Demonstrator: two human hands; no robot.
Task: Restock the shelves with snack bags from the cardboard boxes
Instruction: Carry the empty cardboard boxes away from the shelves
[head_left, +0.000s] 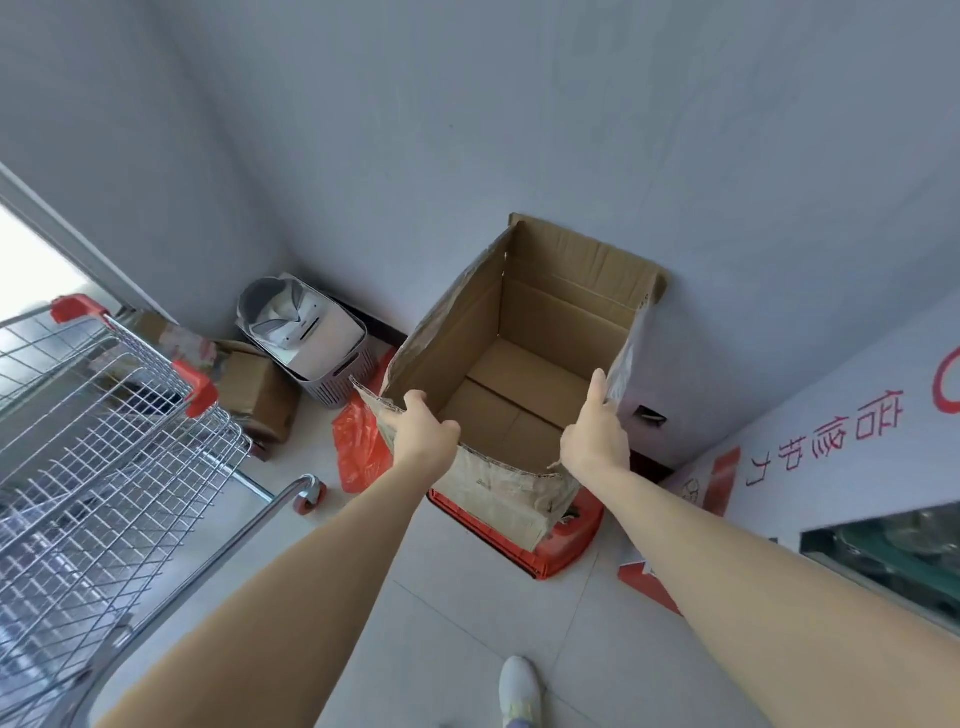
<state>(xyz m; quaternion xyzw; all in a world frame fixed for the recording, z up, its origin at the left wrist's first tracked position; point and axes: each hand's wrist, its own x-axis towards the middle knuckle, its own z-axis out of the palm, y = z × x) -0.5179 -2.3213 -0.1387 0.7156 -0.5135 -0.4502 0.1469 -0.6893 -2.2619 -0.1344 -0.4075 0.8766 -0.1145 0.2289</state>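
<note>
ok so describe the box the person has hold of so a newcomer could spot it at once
At the foot of the grey wall, right of the shopping cart, a tall cardboard box sits on a red crate, left hand and right hand holding its near flaps. Unlike the smaller closed box beside the grey basket, it is open and empty.

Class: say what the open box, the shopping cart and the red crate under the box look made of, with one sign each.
Box: matte brown corrugated cardboard, fluted torn edges. Shopping cart: shiny metal wire mesh, probably steel. Red crate: likely moulded plastic, smooth with a slight sheen.
</note>
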